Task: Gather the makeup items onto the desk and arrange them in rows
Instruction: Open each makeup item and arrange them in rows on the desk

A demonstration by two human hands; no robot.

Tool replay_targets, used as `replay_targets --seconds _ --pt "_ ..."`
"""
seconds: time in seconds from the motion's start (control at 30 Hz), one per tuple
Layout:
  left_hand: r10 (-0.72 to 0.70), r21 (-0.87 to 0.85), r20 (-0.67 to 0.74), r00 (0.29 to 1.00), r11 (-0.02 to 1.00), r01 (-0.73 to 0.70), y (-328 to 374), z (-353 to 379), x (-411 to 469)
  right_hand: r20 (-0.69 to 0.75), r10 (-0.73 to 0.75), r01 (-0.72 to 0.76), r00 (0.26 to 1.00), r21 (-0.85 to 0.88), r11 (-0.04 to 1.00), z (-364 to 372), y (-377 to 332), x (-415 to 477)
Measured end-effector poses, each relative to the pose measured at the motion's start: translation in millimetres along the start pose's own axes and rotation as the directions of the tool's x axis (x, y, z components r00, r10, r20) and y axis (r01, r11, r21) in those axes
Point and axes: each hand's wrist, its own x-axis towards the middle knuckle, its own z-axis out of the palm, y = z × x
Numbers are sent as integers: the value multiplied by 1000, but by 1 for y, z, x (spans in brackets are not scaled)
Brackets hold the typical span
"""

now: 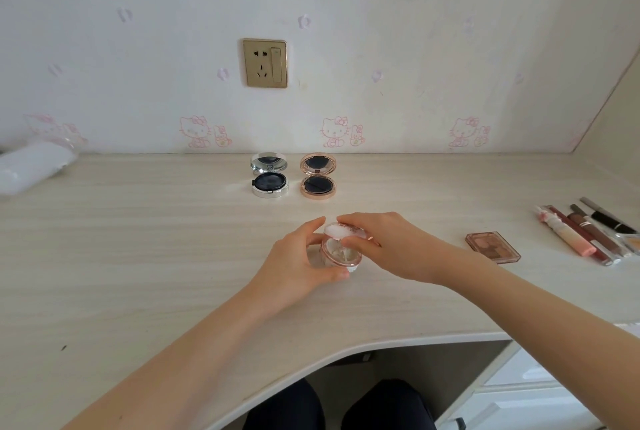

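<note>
Near the middle of the pale wood-grain worktop (138, 239), the left hand (298, 256) curls its fingers and thumb round a small round jar (341, 256) with a clear body and a rose-gold rim. This grip is clamped on the jar's wall, probably to steady it while it is opened. The right hand (384, 242) reaches in from the right and its grip pinches the whitish round lid (337, 229) at the jar's far edge, holding it tilted above the mouth. Whether the lid is hinged or loose I cannot tell. Being round, the jar has no long axis across the worktop. Its own axis leans slightly, so the open mouth faces up and toward the near edge, showing a pale inside. At the far centre an open silver round compact (269, 175) and an open rose-gold round compact (318, 176) sit side by side, lids raised toward the wall, mirrors facing near, which reads as the start of a row. Opening the jar likely serves to match them. To the right lies a flat brown eyeshadow palette (492, 247), and farther right a cluster of slim lip and pencil tubes (581, 232) with long axes running near to far, slanted left. A white plastic-wrapped pack (31, 166) lies at the far left.
</note>
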Motion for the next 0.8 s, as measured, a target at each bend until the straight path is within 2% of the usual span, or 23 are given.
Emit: replay_targets --seconds 0.23,0.4,0.63,0.8 --pt "52 145 -11 999 988 -50 -8 1 -4 -11 -48 47 999 -50 998 13 -1 4" --pt "64 186 -84 994 981 -47 -12 1 -5 -30 14 -16 999 -89 996 14 -3 7" --pt "50 182 -107 993 983 -30 -17 2 -4 52 -4 8 999 -89 996 13 -2 12" --pt "52 165 -125 991 986 -31 -17 3 -3 11 -17 18 1000 -73 997 14 0 17"
